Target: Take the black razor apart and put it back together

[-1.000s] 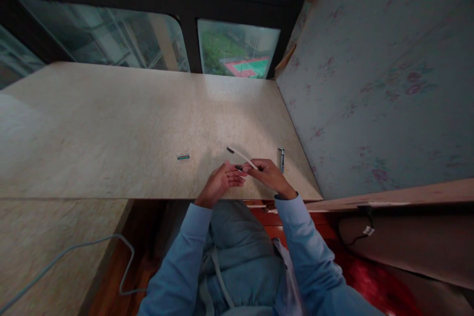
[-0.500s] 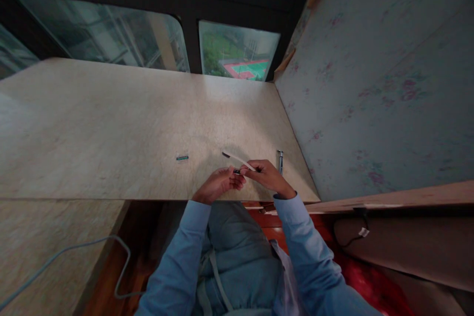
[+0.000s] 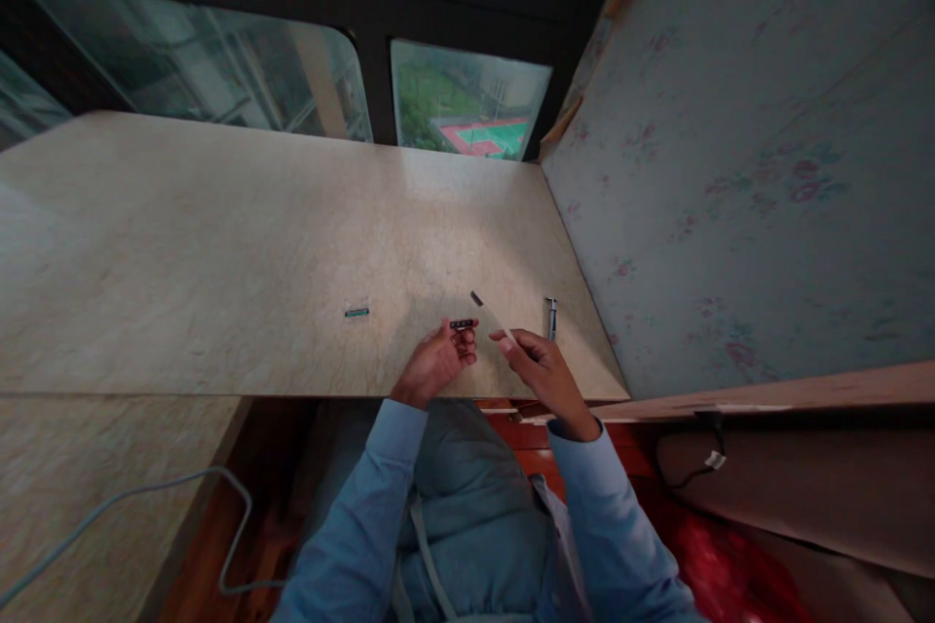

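My left hand (image 3: 438,355) pinches a small dark razor cartridge (image 3: 462,324) by its ends, with its face showing pale squares. In my right hand (image 3: 541,365) is a toothbrush (image 3: 497,313), held by its pale handle, dark bristle head pointing up and left. The brush head is just right of the cartridge and apart from it. A razor handle with a head (image 3: 552,318) lies on the tabletop beyond my right hand. Another thin dark cartridge with a green strip (image 3: 356,312) lies left of my left hand.
The pale marbled tabletop (image 3: 219,243) runs to the dark window frame (image 3: 384,88). A flowered wall (image 3: 730,165) bounds it on the right. A grey cable (image 3: 146,487) loops at lower left over a lower surface.
My hands have drawn apart. The toothbrush has swung right and more upright, away from the cartridge. My left hand has raised the cartridge slightly and shows more of its face.
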Action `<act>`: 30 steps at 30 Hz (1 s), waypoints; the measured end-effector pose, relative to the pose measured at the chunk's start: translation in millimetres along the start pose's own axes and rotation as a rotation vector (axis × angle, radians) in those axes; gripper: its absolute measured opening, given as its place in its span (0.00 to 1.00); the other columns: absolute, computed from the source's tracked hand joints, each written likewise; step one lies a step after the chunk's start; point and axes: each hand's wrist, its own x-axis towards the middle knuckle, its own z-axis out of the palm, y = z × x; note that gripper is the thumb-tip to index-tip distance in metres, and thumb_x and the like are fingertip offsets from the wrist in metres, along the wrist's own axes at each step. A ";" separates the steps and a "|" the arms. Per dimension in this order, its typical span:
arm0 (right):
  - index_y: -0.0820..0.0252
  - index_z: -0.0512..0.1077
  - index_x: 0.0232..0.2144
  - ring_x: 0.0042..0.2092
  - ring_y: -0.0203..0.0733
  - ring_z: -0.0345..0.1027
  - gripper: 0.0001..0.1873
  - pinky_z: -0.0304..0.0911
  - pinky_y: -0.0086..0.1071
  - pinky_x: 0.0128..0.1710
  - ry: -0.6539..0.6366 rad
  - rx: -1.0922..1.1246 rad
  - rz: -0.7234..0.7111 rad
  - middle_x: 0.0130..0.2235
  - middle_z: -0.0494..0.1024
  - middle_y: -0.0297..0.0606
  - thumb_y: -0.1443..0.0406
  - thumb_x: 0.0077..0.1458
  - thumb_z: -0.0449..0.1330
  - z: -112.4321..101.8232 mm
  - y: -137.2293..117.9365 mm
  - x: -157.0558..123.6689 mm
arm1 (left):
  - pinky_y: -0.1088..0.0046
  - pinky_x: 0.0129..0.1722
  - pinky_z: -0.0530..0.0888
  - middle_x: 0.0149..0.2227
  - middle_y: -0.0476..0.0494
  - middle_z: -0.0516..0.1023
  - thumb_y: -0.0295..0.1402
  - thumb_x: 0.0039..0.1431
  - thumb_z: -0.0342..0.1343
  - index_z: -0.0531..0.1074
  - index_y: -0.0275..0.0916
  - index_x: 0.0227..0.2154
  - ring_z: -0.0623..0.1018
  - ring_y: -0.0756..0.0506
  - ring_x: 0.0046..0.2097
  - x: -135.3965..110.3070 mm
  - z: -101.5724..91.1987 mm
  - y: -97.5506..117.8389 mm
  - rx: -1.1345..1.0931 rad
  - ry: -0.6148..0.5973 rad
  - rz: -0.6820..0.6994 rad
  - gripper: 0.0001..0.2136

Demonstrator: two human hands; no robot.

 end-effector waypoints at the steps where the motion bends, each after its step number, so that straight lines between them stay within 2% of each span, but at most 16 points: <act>1: 0.63 0.78 0.39 0.24 0.34 0.58 0.23 0.52 0.27 0.23 -0.011 0.003 0.021 0.22 0.66 0.30 0.50 0.59 0.54 1.4 0.4 -5.2 | 0.73 0.32 0.69 0.29 0.43 0.73 0.41 0.56 0.61 0.76 0.28 0.38 0.73 0.49 0.31 0.4 0.0 -0.3 -0.010 0.014 0.006 0.17; 3: 0.62 0.77 0.35 0.23 0.33 0.55 0.23 0.50 0.27 0.22 -0.015 -0.003 0.047 0.21 0.62 0.29 0.50 0.60 0.53 6.2 2.3 -13.4 | 0.72 0.32 0.69 0.29 0.43 0.73 0.40 0.58 0.59 0.76 0.30 0.35 0.73 0.49 0.31 0.7 0.0 -0.9 -0.022 0.047 0.013 0.15; 6: 0.61 0.75 0.30 0.25 0.35 0.56 0.21 0.51 0.28 0.24 -0.003 -0.028 0.045 0.23 0.63 0.30 0.51 0.60 0.53 17.4 7.3 -19.6 | 0.73 0.31 0.69 0.28 0.44 0.73 0.39 0.60 0.57 0.76 0.30 0.35 0.72 0.49 0.30 0.1 -0.1 -1.3 -0.024 0.082 -0.004 0.14; 12: 0.62 0.74 0.32 0.27 0.36 0.57 0.20 0.52 0.28 0.27 0.009 -0.030 0.064 0.25 0.65 0.31 0.52 0.61 0.52 36.6 21.4 -21.7 | 0.72 0.32 0.69 0.29 0.42 0.73 0.38 0.61 0.56 0.76 0.27 0.39 0.72 0.49 0.31 -3.5 -1.0 -0.4 -0.006 0.064 -0.012 0.16; 15: 0.61 0.72 0.29 0.26 0.35 0.56 0.21 0.51 0.28 0.26 0.021 -0.026 0.075 0.23 0.62 0.30 0.51 0.61 0.51 39.3 27.4 -24.1 | 0.72 0.32 0.69 0.28 0.42 0.72 0.38 0.62 0.55 0.75 0.27 0.40 0.72 0.49 0.30 -5.3 -1.0 -0.1 -0.006 0.049 -0.009 0.16; 18: 0.60 0.69 0.25 0.26 0.35 0.55 0.21 0.51 0.28 0.25 0.093 -0.044 0.075 0.22 0.60 0.29 0.51 0.61 0.51 38.7 29.2 -27.4 | 0.72 0.33 0.69 0.29 0.42 0.73 0.36 0.62 0.55 0.75 0.28 0.36 0.73 0.49 0.32 -6.1 -1.0 0.1 -0.024 0.063 -0.004 0.13; 22: 0.60 0.69 0.27 0.27 0.36 0.57 0.20 0.52 0.28 0.27 0.179 -0.058 0.058 0.23 0.63 0.30 0.51 0.61 0.51 38.8 27.7 -31.7 | 0.72 0.33 0.70 0.30 0.41 0.73 0.35 0.62 0.55 0.75 0.28 0.34 0.73 0.48 0.33 -6.3 -1.0 0.5 -0.035 0.075 0.000 0.12; 27: 0.61 0.72 0.30 0.27 0.35 0.56 0.20 0.50 0.28 0.27 0.082 -0.033 0.029 0.24 0.63 0.30 0.52 0.61 0.52 46.8 29.8 -33.7 | 0.73 0.32 0.70 0.29 0.42 0.74 0.36 0.62 0.55 0.75 0.28 0.38 0.73 0.49 0.31 -6.7 0.1 0.6 -0.016 0.081 -0.007 0.13; 30: 0.62 0.73 0.31 0.27 0.36 0.56 0.20 0.50 0.28 0.27 0.073 -0.042 0.024 0.24 0.63 0.30 0.53 0.62 0.52 52.1 32.6 -32.3 | 0.72 0.32 0.70 0.29 0.42 0.74 0.36 0.63 0.54 0.75 0.28 0.41 0.73 0.49 0.30 -7.0 0.5 0.7 -0.003 0.087 -0.022 0.14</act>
